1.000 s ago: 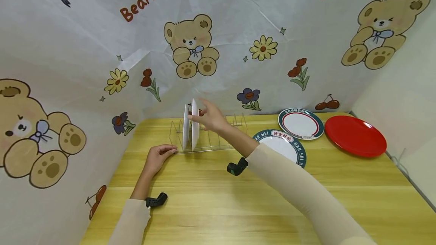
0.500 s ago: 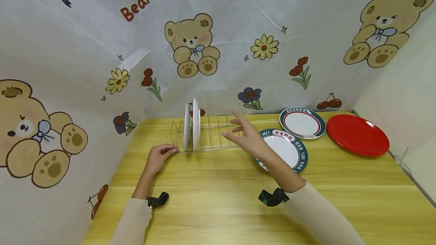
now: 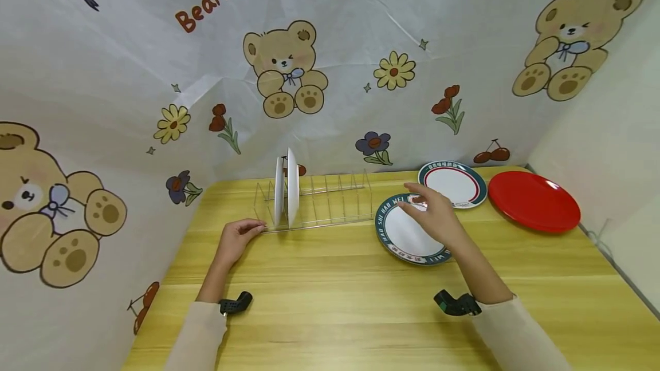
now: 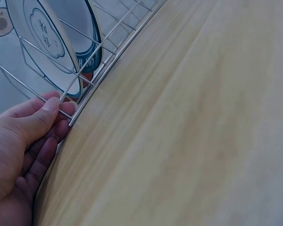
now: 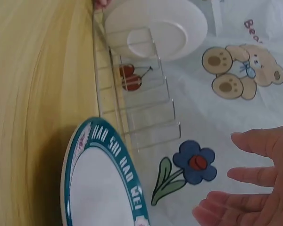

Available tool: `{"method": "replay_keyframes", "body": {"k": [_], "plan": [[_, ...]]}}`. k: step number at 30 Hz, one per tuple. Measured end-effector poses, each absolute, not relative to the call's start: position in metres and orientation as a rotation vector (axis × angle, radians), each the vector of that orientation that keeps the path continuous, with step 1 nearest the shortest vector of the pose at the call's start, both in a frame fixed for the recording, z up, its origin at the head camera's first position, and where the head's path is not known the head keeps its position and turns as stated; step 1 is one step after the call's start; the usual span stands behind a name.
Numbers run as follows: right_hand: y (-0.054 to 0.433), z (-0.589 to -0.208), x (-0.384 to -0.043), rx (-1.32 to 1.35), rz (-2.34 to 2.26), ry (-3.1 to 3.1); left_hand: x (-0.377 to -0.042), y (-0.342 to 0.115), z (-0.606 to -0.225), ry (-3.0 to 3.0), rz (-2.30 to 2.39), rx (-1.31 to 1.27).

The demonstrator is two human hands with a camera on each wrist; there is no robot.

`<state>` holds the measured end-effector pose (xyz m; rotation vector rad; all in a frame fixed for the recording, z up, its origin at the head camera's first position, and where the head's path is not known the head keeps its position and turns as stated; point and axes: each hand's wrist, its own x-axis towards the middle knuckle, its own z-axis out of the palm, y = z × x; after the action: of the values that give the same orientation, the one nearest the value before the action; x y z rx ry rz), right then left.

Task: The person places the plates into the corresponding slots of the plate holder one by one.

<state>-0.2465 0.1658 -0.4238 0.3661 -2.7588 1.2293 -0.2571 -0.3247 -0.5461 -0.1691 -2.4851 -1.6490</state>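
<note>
In the head view my left hand is at the front left corner of a wire dish rack. The left wrist view shows its thumb and finger pinching the rack's end wire. Two white plates stand on edge in the rack's left slots, a nearer-right plate beside a left plate. My right hand, empty with fingers spread, is over the right side of a green-rimmed plate that lies flat right of the rack. The right wrist view shows this plate's lettered rim below the fingers.
Behind the green-rimmed plate lies a smaller plate with a red ring. A red plate is at the far right of the wooden table. A bear-print cloth hangs along the back and left.
My right hand has let go of the plate in the rack and moved right, over the green-rimmed plate. The left hand stays at the rack's corner.
</note>
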Motion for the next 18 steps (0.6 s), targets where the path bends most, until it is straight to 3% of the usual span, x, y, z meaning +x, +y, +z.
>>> {"method": "replay_keyframes", "body": {"k": [18], "plan": [[0.266, -0.484, -0.276, -0.062, 1.113, -2.768, -0.257, -0.324, -0.544, -2.472, -1.648, -0.185]]}}
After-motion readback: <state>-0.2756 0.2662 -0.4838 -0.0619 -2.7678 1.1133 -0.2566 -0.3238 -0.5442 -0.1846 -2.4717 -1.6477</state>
